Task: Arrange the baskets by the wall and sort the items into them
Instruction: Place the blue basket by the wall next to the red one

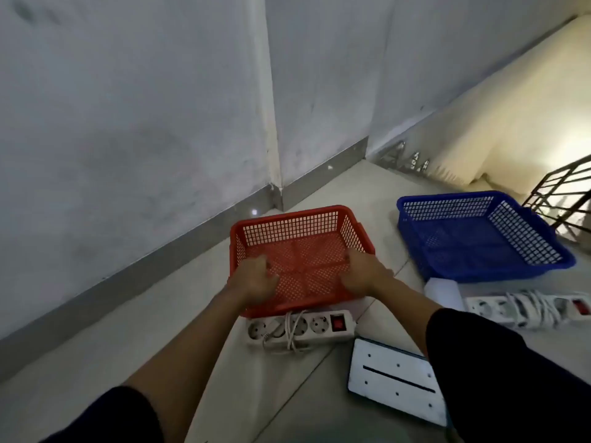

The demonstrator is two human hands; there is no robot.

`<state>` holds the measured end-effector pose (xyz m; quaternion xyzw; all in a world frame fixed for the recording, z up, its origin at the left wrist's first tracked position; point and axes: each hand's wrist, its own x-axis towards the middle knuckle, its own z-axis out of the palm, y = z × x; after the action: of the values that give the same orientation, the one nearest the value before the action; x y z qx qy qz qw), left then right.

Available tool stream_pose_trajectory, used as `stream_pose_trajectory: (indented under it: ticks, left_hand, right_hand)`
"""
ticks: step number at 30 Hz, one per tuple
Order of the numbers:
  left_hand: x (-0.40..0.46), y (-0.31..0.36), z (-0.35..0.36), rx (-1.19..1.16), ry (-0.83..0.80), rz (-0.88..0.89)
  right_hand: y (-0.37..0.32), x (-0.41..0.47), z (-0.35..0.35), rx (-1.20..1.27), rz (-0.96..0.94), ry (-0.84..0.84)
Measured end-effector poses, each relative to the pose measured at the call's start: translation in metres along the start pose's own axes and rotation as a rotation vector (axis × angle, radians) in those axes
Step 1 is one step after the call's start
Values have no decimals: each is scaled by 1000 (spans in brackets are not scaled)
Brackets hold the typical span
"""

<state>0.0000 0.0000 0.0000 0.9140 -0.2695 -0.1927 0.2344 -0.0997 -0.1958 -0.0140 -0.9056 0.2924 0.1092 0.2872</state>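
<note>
Tiled floor [134, 327] beside a grey wall [128, 123], with a stairwell opening at far right. Red basket [300, 260] is held by both hands on its near side: left hand [256, 279] curled over the near-left rim, right hand [363, 276] curled over the near-right rim, fingers closed on the plastic. It is tilted, near edge raised, and sits short of the wall rather than against it. Whether the far edge touches the floor cannot be told.

Blue basket [479, 238] lies well to the right, near a dark railing [563, 199], angled and not lined up with the wall. Both baskets appear empty.

Risks, as judged:
- White power strip [303, 329] with its looped cord lies just below the red basket's near edge. The cord could be snagged or dragged if the basket is pulled back or set down early.
- Mesh rim is thin; a skewed push could twist it and leave it crooked to the skirting.
- Second power strip [524, 308] and a white box [444, 292] sit just beside the blue basket; they could be knocked when that basket is shifted.
- Flat white panel [393, 378] lies close to the right forearm and could be kicked or knelt on.
</note>
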Motion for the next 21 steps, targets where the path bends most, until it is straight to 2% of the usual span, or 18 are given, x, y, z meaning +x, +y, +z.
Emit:
stream_pose_trajectory:
  ticks: [3, 7, 11, 13, 16, 18, 21]
  left_hand:
    - [7, -32, 23, 96, 52, -15]
    - [-2, -63, 56, 179, 164, -108]
    - [-9, -85, 69, 187, 356, -228]
    - [-7, -89, 66, -24, 422, -312]
    - [-1, -90, 62, -577, 347, -532]
    - [-2, -91, 61, -691, 241, -575]
    - [-4, -94, 57, -750, 224, -584]
  right_hand:
    - [18, 13, 15, -104, 5, 56]
    - [35, 17, 36, -213, 103, 115]
    - [45, 22, 42, -27, 222, 113]
    - [52, 26, 41, 47, 229, 81]
    - [54, 26, 38, 178, 209, 95]
    - [49, 23, 35, 248, 185, 161]
    - [40, 17, 30, 304, 172, 256]
